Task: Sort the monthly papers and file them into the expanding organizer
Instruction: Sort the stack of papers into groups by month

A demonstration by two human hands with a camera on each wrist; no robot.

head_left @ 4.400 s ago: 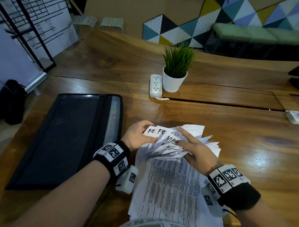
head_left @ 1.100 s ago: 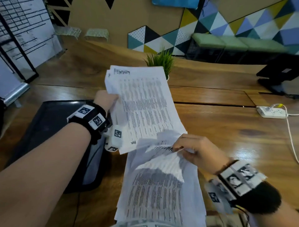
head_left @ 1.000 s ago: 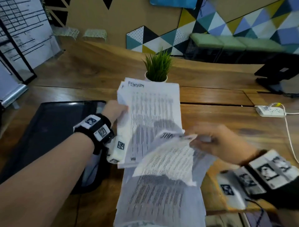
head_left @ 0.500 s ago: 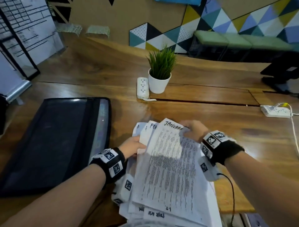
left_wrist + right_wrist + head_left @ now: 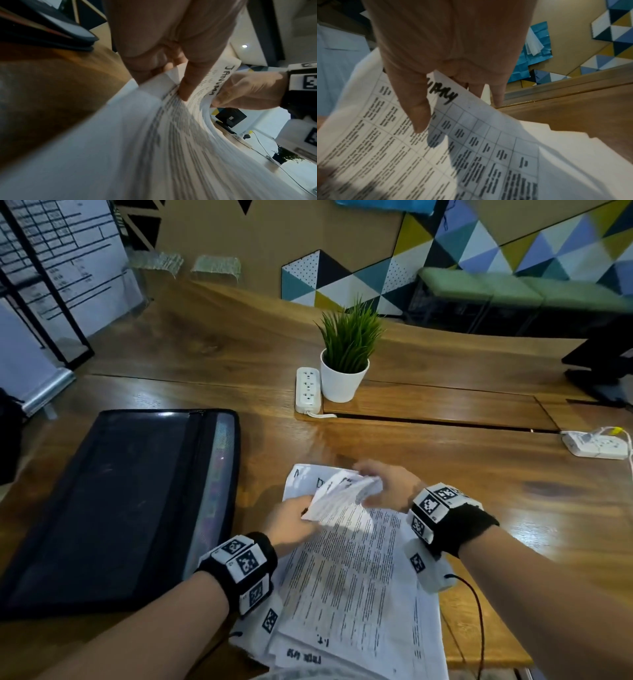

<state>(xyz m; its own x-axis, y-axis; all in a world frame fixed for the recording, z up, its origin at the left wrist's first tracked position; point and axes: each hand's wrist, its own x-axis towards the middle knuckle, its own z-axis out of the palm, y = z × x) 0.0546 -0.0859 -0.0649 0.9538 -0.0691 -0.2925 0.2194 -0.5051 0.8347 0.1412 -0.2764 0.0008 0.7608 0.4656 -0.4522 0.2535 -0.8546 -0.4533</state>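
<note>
left hand (image 5: 291, 525) grip: papers (image 5: 346, 570) | right hand (image 5: 390, 487) grip: top sheets curled up

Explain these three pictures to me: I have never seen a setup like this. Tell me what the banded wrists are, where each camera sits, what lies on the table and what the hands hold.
No machine here: a person works bare-handed, with a small camera and coded tags strapped to each wrist. The wide picture comes from a camera on the head; the two close ones look along each hand.

On the wooden table lie a closed black organizer, a white power strip, a potted plant and a stack of printed papers.

The left hand and the right hand both grip the far edges of the top sheets, bending them up. One sheet, marked JANUARY by hand, is pinched by both.
</note>
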